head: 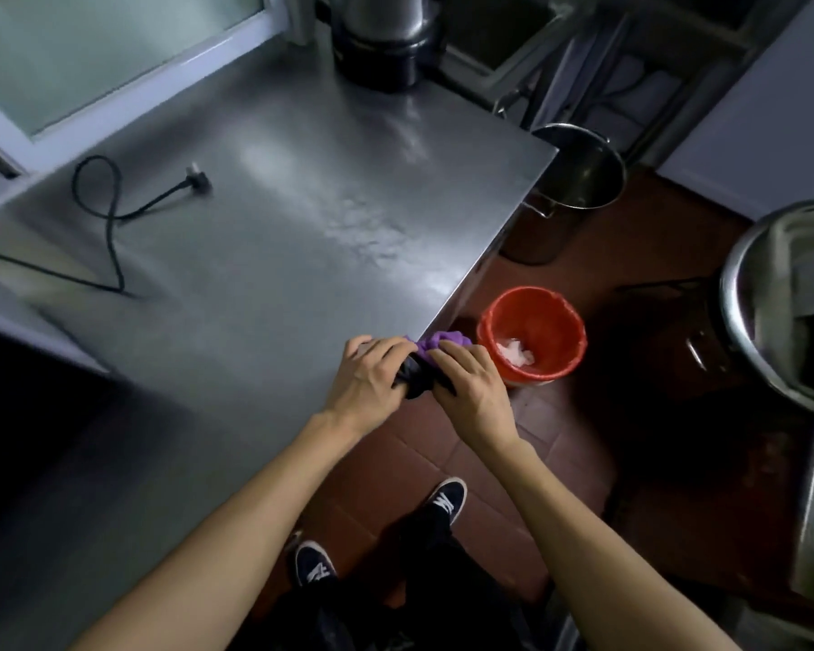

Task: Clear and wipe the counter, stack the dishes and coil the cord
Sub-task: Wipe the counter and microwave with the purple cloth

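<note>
Brushed steel makes up the tabletop point(264, 190), smooth and streaked with glare. At its near right edge both hands hold one crumpled cloth point(426, 364), purple on top, dark below: the left hand point(372, 375) curls over its left end, the right hand point(471, 387) has its fingers point(447, 352) bent over the purple folds. Just beyond, on brown floor tiles, stands a round red bucket point(532, 335) with something white inside. Far left on the tabletop lies a black cord point(109, 213), looped, its other end cut off by the frame.
</note>
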Demonstrator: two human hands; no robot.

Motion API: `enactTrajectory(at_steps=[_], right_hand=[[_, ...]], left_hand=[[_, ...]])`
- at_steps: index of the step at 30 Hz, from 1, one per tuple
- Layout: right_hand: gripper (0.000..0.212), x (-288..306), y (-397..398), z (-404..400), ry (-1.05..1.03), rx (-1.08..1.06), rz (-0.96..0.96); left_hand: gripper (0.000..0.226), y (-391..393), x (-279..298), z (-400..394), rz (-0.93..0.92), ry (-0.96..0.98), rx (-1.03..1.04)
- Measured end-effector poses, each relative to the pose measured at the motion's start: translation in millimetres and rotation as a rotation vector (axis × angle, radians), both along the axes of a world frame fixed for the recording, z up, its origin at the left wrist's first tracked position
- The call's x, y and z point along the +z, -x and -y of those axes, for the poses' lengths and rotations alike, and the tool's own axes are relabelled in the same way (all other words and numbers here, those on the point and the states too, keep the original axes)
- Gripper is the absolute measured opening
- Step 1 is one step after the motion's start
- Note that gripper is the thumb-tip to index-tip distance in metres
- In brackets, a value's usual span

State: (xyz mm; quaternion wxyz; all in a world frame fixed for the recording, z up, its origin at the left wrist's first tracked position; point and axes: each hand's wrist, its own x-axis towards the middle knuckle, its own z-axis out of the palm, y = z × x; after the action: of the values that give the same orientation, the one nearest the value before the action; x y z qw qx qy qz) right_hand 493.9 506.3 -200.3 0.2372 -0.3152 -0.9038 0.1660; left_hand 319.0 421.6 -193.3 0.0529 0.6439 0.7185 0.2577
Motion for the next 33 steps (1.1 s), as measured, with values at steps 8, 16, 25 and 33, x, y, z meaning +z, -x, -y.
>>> enactTrajectory(at_steps=[8, 16, 25, 33], right_hand=[[0.044, 8, -37, -102, 0.015, -0.027, 0.026], [0.046, 5, -20, -190, 0.020, -0.016, 0.033], [0.043, 2, 22, -299, 0.018, 0.003, 0.103], [0.039, -5, 47, -387, 0.033, 0.023, 0.119]], left_hand=[[0.053, -34, 11, -102, -0.026, 0.067, -0.033], [0.060, -24, 7, -183, 0.003, 0.075, 0.021], [0.063, 18, -8, -291, 0.078, 0.069, 0.051], [0.065, 36, -12, -374, 0.112, 0.083, 0.099]])
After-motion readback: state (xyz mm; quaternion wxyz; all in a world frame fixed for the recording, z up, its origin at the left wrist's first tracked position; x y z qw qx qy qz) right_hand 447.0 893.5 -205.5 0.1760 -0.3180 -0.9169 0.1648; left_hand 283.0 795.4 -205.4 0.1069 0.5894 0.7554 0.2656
